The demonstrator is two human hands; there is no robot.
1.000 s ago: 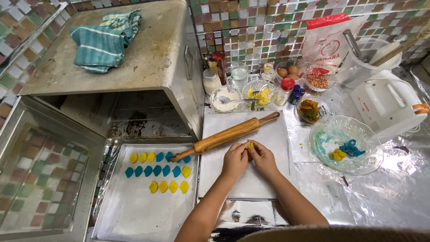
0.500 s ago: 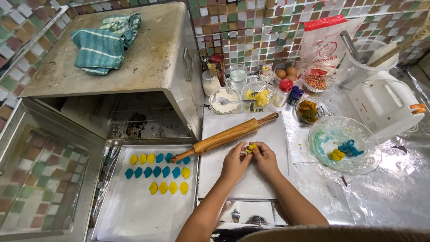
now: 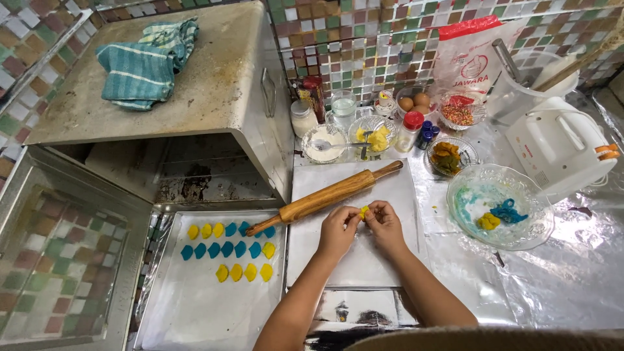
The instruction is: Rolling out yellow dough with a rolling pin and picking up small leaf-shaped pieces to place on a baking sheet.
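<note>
My left hand [image 3: 338,229] and my right hand [image 3: 385,224] meet over a white work sheet [image 3: 383,266], fingertips pinching a small yellow dough piece [image 3: 364,211] between them. A wooden rolling pin [image 3: 325,197] lies slanted just beyond my hands. To the left, a lined baking tray [image 3: 195,305] carries rows of several yellow and blue dough shapes [image 3: 227,249]. At the right, a glass bowl [image 3: 468,221] holds blue dough [image 3: 507,210] and yellow dough [image 3: 487,221].
A metal oven [image 3: 214,84] stands open at the left, its glass door [image 3: 58,260] lowered, a striped cloth [image 3: 146,62] on top. Small bowls, jars, eggs [image 3: 414,101], a flour bag [image 3: 471,55] and a white hand mixer [image 3: 559,146] line the tiled back wall.
My hands have stayed together on the yellow dough piece, fingers shifting slightly as they work it. Nothing else has moved.
</note>
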